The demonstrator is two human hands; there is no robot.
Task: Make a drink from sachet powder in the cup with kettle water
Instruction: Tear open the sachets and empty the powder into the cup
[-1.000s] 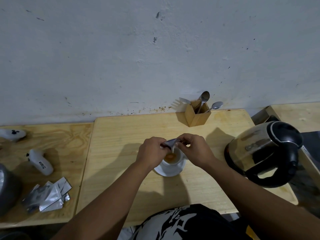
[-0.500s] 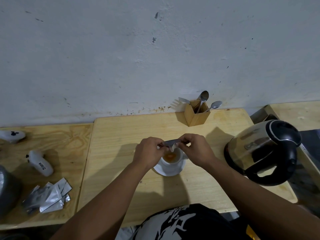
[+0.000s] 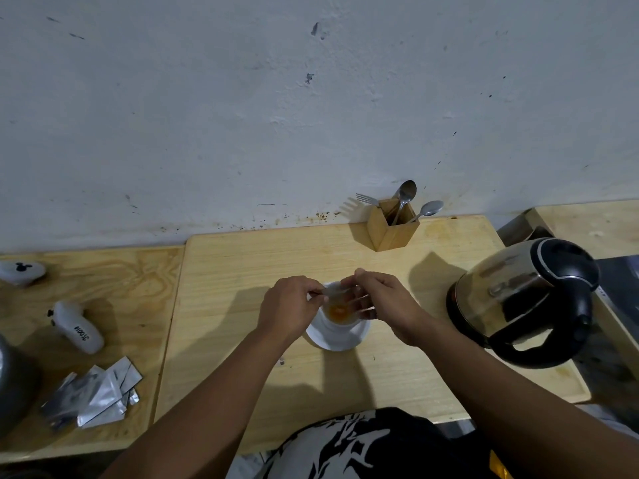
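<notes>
A white cup [image 3: 332,321] with orange powder at its bottom stands on a white saucer [image 3: 359,337] in the middle of the wooden table [image 3: 242,271]. My left hand [image 3: 287,309] and my right hand [image 3: 380,302] both pinch a small silver sachet [image 3: 333,291], held flat right above the cup's mouth. The sachet looks blurred. A steel kettle [image 3: 525,299] with a black handle and lid stands at the right of the table, apart from my hands.
A wooden holder [image 3: 392,228] with two spoons and a fork stands at the wall. On the left table lie several silver sachets [image 3: 96,392] and two white controllers [image 3: 77,328] [image 3: 20,271]. A dark round object [image 3: 14,382] sits at the left edge.
The sachet has gone from tipped down into the cup to held flatter above it. Both hands rose slightly over the cup.
</notes>
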